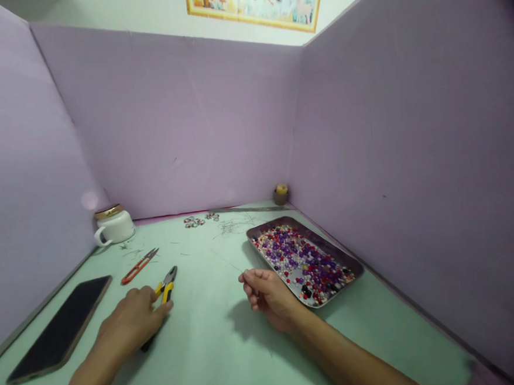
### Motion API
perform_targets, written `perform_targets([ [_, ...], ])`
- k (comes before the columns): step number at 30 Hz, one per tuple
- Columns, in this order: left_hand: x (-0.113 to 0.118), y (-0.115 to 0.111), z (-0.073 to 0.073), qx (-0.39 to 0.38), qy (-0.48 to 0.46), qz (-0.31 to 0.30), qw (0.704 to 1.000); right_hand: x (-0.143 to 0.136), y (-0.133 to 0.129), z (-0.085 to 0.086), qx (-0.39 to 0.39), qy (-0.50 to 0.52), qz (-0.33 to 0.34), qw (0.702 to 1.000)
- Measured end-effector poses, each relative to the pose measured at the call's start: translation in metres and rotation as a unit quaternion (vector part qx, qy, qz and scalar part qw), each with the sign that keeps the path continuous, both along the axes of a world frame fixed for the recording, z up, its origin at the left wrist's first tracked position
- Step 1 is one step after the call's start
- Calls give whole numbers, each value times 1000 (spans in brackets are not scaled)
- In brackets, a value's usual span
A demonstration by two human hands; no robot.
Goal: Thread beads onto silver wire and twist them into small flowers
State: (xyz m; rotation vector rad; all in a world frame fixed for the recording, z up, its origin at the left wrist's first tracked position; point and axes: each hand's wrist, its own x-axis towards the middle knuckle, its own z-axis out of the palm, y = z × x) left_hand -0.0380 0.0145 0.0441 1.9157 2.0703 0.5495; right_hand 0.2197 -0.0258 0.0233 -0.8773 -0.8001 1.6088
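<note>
Green table (207, 360), lilac panels (168, 128) around, pliers (167, 291) at left pointing far-right, left hand (134, 318), fingers wrapped round them — right hand (267, 294), fingers pinching thin wire (229, 262) to their right, long axis pointing far-left

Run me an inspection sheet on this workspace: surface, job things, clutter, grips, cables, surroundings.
Surface: pale green table, thin wire bits scattered toward the back.
Job things: pliers with yellow-and-black handles; thin wire; tray of mixed beads; beaded pieces farther back.
Clutter: phone, red snips, lidded mug, small pot in the far right corner.
Grips: left grip at the pliers' handles, closure unclear; right grip pinching the wire.
Cables: nothing seen.
Surroundings: purple panels left, right and behind; framed picture above.
</note>
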Motion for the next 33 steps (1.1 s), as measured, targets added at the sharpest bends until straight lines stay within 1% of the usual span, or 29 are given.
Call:
perform_targets([
  [2,6,-2,-9,-31,100,-16,994,0,0,-1,-2,-7,10,1000],
  [4,14,-6,-10,-61,160,-26,985,0,0,-1,-2,-1,22,1000],
  [7,21,-9,-9,-67,188,-17,980,0,0,-1,-3,9,28,1000],
  [10,23,-8,-9,-44,177,-4,983,0,0,1,-10,1,14,1000],
  [11,23,-8,-8,-42,148,-8,988,0,0,2,-12,-5,7,1000],
  [12,25,-10,-6,-48,96,-17,994,1,0,3,-16,-13,-1,1000],
  [13,28,-12,-3,-64,17,-26,997,2,1,4,-20,-22,-10,1000],
  [14,31,-16,1,-90,-84,-39,992,4,2,5,-22,-29,-16,999],
  [15,36,-21,6,-119,-200,-52,971,5,2,5,-22,-33,-19,999],
  [16,41,-27,12,-155,-315,-62,934,6,3,6,-20,-36,-19,999],
  [17,46,-33,17,-184,-407,-85,891,8,3,7,-17,-37,-19,999],
  [18,52,-40,21,-206,-465,-101,855,9,4,8,-13,-40,-18,999],
  [19,57,-46,23,-225,-501,-111,828,9,4,9,-11,-46,-20,999],
  [20,62,-51,24,-233,-521,-121,812,9,4,10,-10,-55,-24,998],
  [21,66,-55,23,-238,-526,-124,807,9,4,11,-8,-67,-28,997],
  [22,69,-58,20,-237,-523,-124,809,9,4,12,-6,-79,-31,996],
  [24,73,-61,12,-226,-499,-128,826,7,3,12,1,-101,-31,994],
  [26,74,-58,1,-218,-462,-139,848,7,3,12,9,-113,-26,993],
  [29,73,-51,-11,-217,-408,-165,872,7,3,9,19,-118,-14,993],
  [31,73,-47,-14,-217,-374,-180,884,8,4,7,24,-122,-5,992],
  [33,73,-47,-12,-213,-346,-197,892,8,5,5,26,-126,4,992],
])
